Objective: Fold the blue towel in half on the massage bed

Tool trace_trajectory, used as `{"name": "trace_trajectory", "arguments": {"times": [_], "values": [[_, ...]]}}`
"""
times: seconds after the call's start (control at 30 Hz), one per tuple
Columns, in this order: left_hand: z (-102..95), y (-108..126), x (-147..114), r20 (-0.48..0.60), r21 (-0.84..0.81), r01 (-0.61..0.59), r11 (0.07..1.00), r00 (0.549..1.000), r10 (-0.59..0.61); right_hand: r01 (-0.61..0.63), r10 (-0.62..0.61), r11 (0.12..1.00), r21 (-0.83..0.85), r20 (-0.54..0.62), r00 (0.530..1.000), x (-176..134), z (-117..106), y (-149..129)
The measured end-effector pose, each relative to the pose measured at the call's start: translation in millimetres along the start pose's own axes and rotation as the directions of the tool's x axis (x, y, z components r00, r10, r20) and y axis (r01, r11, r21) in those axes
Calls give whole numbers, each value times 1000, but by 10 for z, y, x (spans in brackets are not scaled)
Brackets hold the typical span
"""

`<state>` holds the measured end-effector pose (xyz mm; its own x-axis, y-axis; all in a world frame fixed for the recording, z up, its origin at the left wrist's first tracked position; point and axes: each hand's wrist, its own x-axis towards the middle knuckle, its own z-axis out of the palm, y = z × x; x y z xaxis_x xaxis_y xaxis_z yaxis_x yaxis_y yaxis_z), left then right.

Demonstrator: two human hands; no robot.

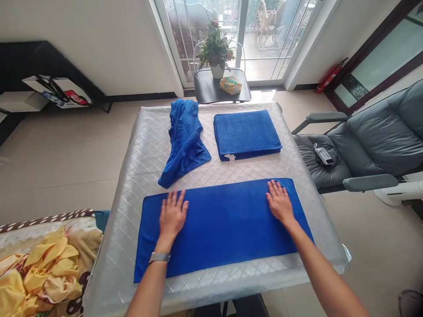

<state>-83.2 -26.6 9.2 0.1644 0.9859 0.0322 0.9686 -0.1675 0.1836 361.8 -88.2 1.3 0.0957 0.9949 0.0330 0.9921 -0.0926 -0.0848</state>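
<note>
A blue towel [228,224] lies spread out flat across the near half of the table. My left hand [172,213] rests palm down near its left end, fingers stretched toward the far edge. Toward the right end my right hand [279,200] lies flat on the cloth too, fingers extended. Neither hand grips anything. Beyond the spread towel, a crumpled blue towel [185,141] sits at the far left. Beside it, at the far right, is a neat stack of folded blue towels [247,132] with a white tag showing at the front edge.
The table wears a silvery quilted cover [128,211]. Behind it stands a dark chair [206,90] with a potted plant [217,48] and a tissue pack [230,85]. A grey armchair [370,132] holding a power strip [324,155] is at right; yellow cloths [49,268] are piled at lower left.
</note>
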Motion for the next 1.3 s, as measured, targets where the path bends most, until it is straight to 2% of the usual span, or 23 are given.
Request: {"name": "trace_trajectory", "arguments": {"times": [0.07,0.13,0.2,0.27,0.33,0.37,0.4,0.47,0.53,0.57,0.6,0.63,0.67,0.7,0.73,0.8,0.87,0.9,1.0,1.1,1.2,1.3], "values": [[-76,-446,-68,4,11,89,996,996,-89,-89,89,996,-21,-2,996,-2,-26,412],[-156,-785,-104,6,5,152,988,988,-152,-121,121,992,-25,6,993,24,-58,666],[-233,-954,-120,-25,-18,200,980,979,-200,-121,121,993,-6,-4,993,51,-121,702],[-287,-913,-142,-109,-57,229,972,966,-234,-139,144,987,74,-73,987,36,-243,500],[-298,-660,-194,-204,-107,207,972,953,-226,-163,211,952,258,-170,963,-55,-440,101],[-282,-466,-235,-232,-134,172,976,952,-200,-150,244,908,392,-201,949,-126,-566,-141],[-251,-238,-287,-240,-159,120,980,958,-156,-126,269,834,537,-196,943,-206,-706,-389],[-154,276,-417,-201,-202,-3,979,979,-39,-64,288,615,786,-147,946,-349,-1005,-833],[-43,782,-562,-158,-219,-136,966,982,102,42,304,416,909,-183,935,-408,-1266,-1127],[6,1002,-628,-153,-220,-202,954,973,170,42,360,352,935,-176,916,-398,-1357,-1207],[44,1187,-682,-134,-222,-255,941,964,230,28,431,325,945,-174,885,-369,-1410,-1248],[70,1330,-718,-118,-223,-304,926,952,284,10,488,333,943,-181,854,-327,-1421,-1262],[84,1427,-734,-104,-221,-330,918,944,314,-3,513,377,926,-206,834,-283,-1389,-1263],[88,1477,-728,-94,-215,-333,918,943,320,4,488,454,891,-252,835,-243,-1318,-1263],[86,1484,-703,-92,-206,-313,927,949,300,35,410,548,836,-305,860,-214,-1213,-1276],[75,1398,-620,-102,-180,-220,959,974,204,143,140,722,677,-345,928,-195,-936,-1366],[77,1248,-540,-117,-158,-136,978,986,118,212,-79,830,515,-268,960,-229,-628,-1542],[85,1175,-513,-115,-150,-116,982,988,100,223,-140,867,446,-210,968,-260,-481,-1647],[125,1027,-502,-83,-126,-132,983,989,123,209,-194,927,312,-79,978,-360,-129,-1917],[138,895,-564,-39,-83,-124,989,992,121,193,-192,944,269,-29,981,-418,48,-1949],[86,586,-684,-22,-38,-31,999,999,30,160,-158,962,222,-27,987,-449,81,-1670],[-7,90,-887,-37,-12,112,994,993,-112,86,-81,986,141,-38,996,-506,60,-1158]]}}
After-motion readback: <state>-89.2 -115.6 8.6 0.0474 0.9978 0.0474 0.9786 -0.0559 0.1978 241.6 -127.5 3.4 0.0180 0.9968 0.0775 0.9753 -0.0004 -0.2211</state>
